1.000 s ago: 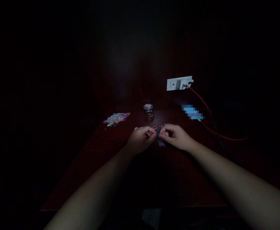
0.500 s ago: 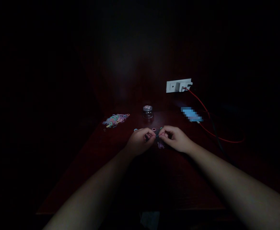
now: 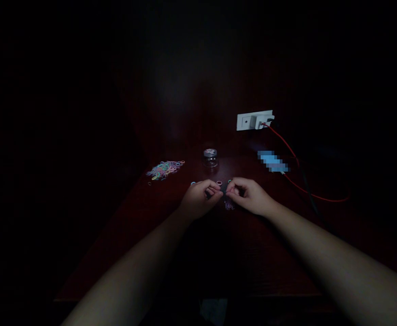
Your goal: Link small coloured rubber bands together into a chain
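Note:
My left hand (image 3: 200,200) and my right hand (image 3: 250,195) meet over the table, fingertips almost touching. Both are closed in a pinch on a small dark elastic band (image 3: 224,193), of which only a sliver shows between them. Just beyond the fingers lie a pink elastic ring (image 3: 219,183), a blue ring (image 3: 193,183) partly behind my left hand, and a green ring (image 3: 229,181) partly behind my right. Below the fingertips is a little bunch of purple bands (image 3: 229,205).
A heap of multicoloured elastic bands (image 3: 165,170) lies at the left on the dark red table (image 3: 259,258). A clear lidded jar (image 3: 210,159) stands behind my hands. To the right are a blurred-out blue object (image 3: 272,161), a red cable (image 3: 288,147) and a wall socket (image 3: 244,121).
The fingertips have drawn slightly closer together, and less of the band shows between them. The whole view has shifted a little; the other things stay in place.

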Available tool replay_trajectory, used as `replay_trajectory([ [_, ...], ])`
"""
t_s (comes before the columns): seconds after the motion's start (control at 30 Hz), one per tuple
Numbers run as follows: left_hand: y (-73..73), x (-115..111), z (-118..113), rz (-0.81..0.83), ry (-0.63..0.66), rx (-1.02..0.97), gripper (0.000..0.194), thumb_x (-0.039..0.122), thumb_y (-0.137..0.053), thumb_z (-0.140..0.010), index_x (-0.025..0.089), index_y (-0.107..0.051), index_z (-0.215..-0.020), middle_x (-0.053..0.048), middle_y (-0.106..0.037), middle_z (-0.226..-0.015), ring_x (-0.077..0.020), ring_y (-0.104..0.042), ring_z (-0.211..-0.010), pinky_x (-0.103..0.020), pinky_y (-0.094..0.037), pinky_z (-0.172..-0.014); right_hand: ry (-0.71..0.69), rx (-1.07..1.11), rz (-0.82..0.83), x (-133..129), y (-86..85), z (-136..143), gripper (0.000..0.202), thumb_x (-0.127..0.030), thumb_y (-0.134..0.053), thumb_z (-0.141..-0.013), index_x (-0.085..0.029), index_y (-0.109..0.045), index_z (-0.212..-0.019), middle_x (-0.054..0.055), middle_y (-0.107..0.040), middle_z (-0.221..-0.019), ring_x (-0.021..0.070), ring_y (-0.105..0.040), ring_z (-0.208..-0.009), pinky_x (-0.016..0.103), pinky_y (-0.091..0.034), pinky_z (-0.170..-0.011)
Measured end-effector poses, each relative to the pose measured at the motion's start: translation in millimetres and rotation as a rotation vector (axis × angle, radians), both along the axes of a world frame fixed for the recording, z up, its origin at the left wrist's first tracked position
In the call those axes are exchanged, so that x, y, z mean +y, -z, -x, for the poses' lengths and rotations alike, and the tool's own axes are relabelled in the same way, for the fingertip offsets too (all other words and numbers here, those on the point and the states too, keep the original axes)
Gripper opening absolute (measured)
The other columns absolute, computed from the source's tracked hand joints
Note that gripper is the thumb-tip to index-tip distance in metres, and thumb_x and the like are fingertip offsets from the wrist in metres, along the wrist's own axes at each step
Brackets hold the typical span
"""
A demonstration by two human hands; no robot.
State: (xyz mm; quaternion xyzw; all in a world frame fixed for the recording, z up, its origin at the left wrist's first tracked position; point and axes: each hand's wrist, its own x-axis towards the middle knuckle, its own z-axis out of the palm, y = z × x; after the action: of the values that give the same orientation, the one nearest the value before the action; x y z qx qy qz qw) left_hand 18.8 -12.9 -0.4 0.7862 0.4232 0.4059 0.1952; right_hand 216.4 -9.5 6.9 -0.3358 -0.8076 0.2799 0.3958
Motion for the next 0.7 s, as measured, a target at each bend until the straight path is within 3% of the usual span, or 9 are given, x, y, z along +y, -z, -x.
replay_trajectory([
  [0.2, 3.3, 1.4, 0.6, -0.006, 0.062, 0.051, 0.015, 0.030, -0.062, -0.082, 0.018, -0.069, -0.087, -0.001, -0.069, -0.078, -0.0106, -0.060, -0.067, -0.021, -0.046, -0.060, -0.014, -0.001, -0.020, -0.3, 1.0, 0.5, 0.011, -0.024, -0.060, -0.080, -0.014, -0.060, -0.077, -0.002, -0.050, -0.062, 0.0086, -0.044, -0.054, 0.021, -0.036, -0.051],
  [0.7, 4.3, 0.1, 0.1, -0.063, 0.077, -0.009, 0.011, 0.028, -0.065, -0.080, 0.017, -0.070, -0.082, 0.000, -0.066, -0.070, -0.0086, -0.054, -0.060, -0.020, -0.043, -0.057, -0.027, -0.050, -0.065, 1.1, 4.6, 1.2, 0.011, -0.024, -0.061, -0.081, -0.014, -0.062, -0.076, -0.001, -0.052, -0.068, 0.0081, -0.045, -0.056, 0.022, -0.037, -0.054],
])
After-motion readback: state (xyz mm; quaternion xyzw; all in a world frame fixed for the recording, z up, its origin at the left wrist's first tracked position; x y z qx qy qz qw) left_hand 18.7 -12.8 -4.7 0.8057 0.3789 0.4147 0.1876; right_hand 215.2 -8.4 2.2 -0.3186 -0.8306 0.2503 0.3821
